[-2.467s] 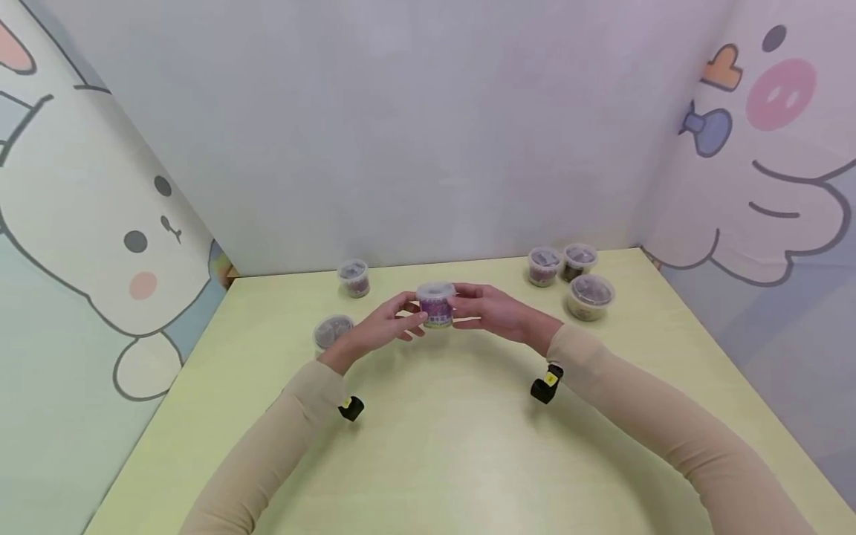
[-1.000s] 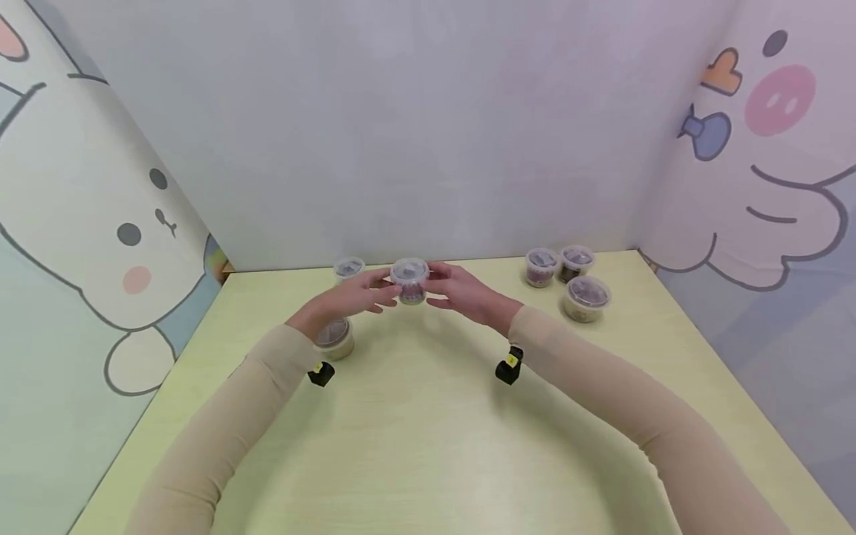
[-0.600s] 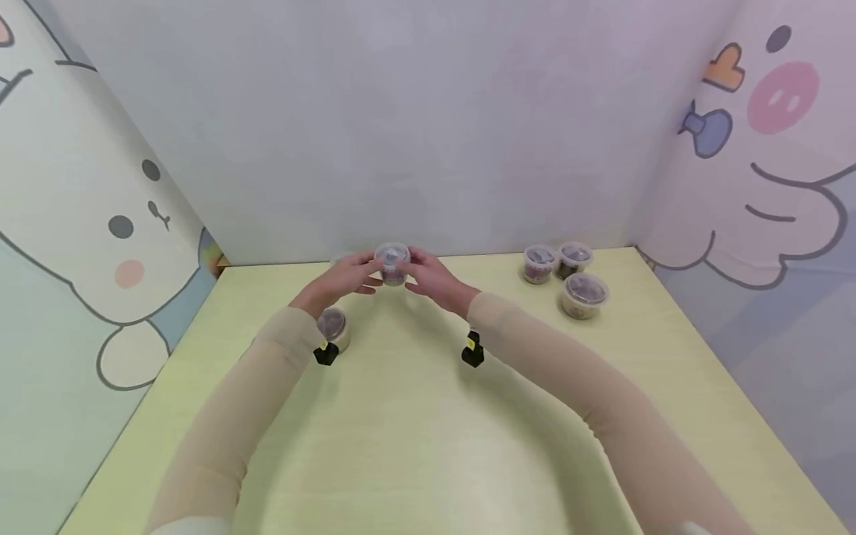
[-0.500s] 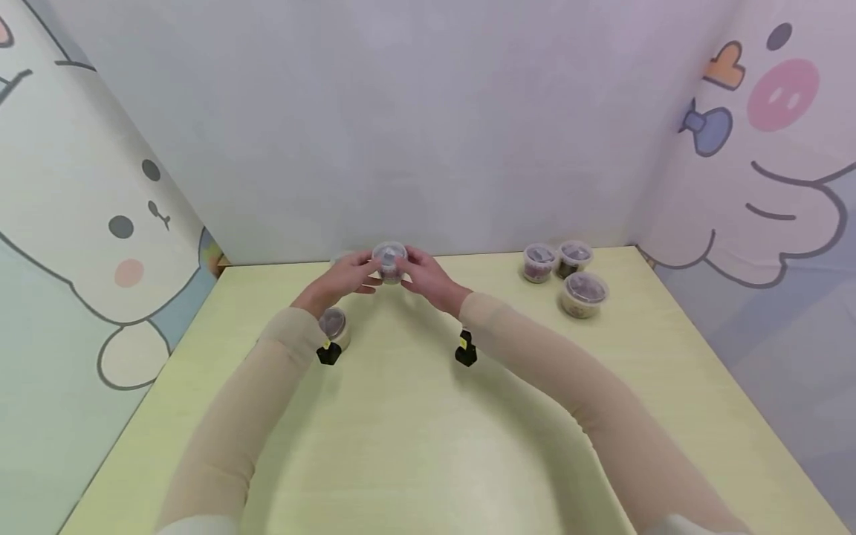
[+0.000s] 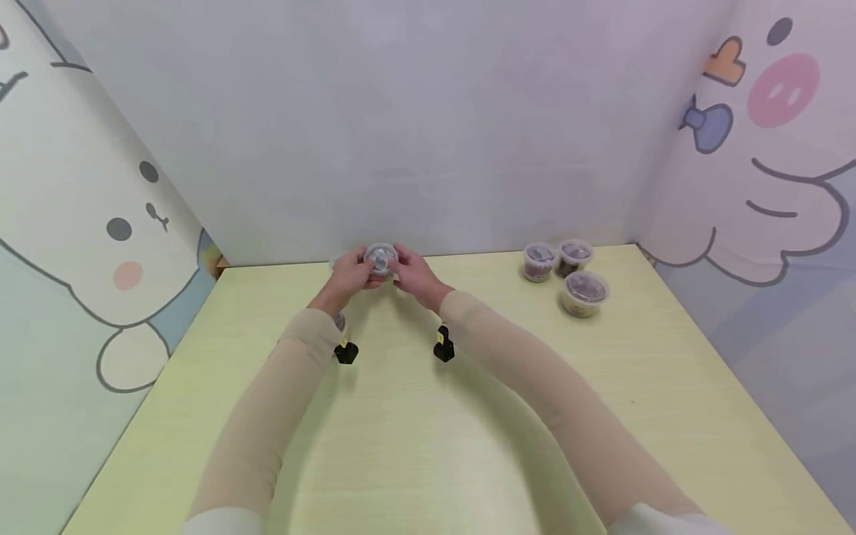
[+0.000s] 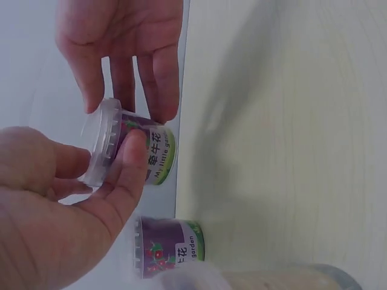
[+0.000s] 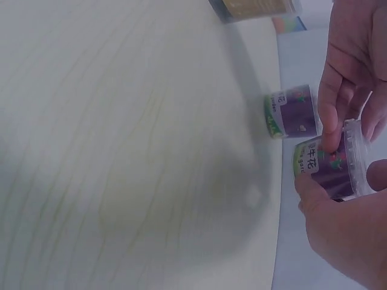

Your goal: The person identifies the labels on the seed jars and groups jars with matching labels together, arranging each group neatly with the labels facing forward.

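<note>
A small plastic cup (image 5: 381,258) with a clear lid and a purple "My little garden" label is held between both hands near the table's back edge. My left hand (image 5: 349,276) grips its left side, with thumb and fingers at the lid and label (image 6: 158,154). From the other side my right hand (image 5: 416,279) grips it too, fingers bent around the wall (image 7: 332,172). Whether its base touches the table cannot be told. Beside it stands a matching purple cup (image 6: 163,248), mostly hidden behind the left hand in the head view.
A wider beige tub (image 7: 254,6) stands by my left wrist, mostly covered by it in the head view. At the back right are two small lidded cups (image 5: 539,261) (image 5: 574,257) and a wider lidded tub (image 5: 585,293). A pale wall (image 5: 428,148) rises behind the table (image 5: 428,431).
Both hands have carried the cup left and back, from the table's middle to its rear edge beside the matching cup. The fingers now sit closer around it. The right-hand cups have stayed put.
</note>
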Motion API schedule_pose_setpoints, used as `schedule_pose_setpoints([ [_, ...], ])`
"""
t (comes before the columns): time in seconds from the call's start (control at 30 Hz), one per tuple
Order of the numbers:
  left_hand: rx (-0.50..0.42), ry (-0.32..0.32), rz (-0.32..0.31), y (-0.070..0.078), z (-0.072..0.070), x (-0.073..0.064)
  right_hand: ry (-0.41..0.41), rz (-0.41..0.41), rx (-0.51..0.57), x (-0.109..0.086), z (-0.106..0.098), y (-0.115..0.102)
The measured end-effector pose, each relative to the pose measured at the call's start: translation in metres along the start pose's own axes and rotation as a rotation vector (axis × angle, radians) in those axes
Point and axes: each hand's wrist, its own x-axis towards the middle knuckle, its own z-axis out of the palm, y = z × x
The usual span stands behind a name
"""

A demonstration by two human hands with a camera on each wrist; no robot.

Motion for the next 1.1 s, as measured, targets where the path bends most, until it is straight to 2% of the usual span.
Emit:
schedule_pose_setpoints([
  [0.2, 0.021, 0.028, -0.006, -0.006, -0.001, 0.006, 0.017, 0.045, -0.005, 0.011, 0.0, 0.008],
  [0.47, 0.262, 0.057, 0.077, -0.008, 0.0, 0.003, -0.038, 0.037, -0.09, 0.012, -0.001, 0.018],
  [0.57, 0.299, 0.058, 0.081, -0.009, -0.001, 0.003, -0.048, 0.026, -0.116, 0.012, -0.001, 0.02],
  [0.83, 0.319, 0.062, 0.083, -0.012, -0.002, 0.003, -0.046, 0.038, -0.133, 0.013, 0.001, 0.022],
  [0.97, 0.392, 0.065, 0.108, -0.014, -0.003, 0.005, -0.041, 0.043, -0.144, 0.013, 0.002, 0.021],
  [1.1, 0.502, 0.086, 0.133, -0.013, -0.003, 0.006, -0.041, 0.047, -0.202, 0.012, 0.002, 0.02],
])
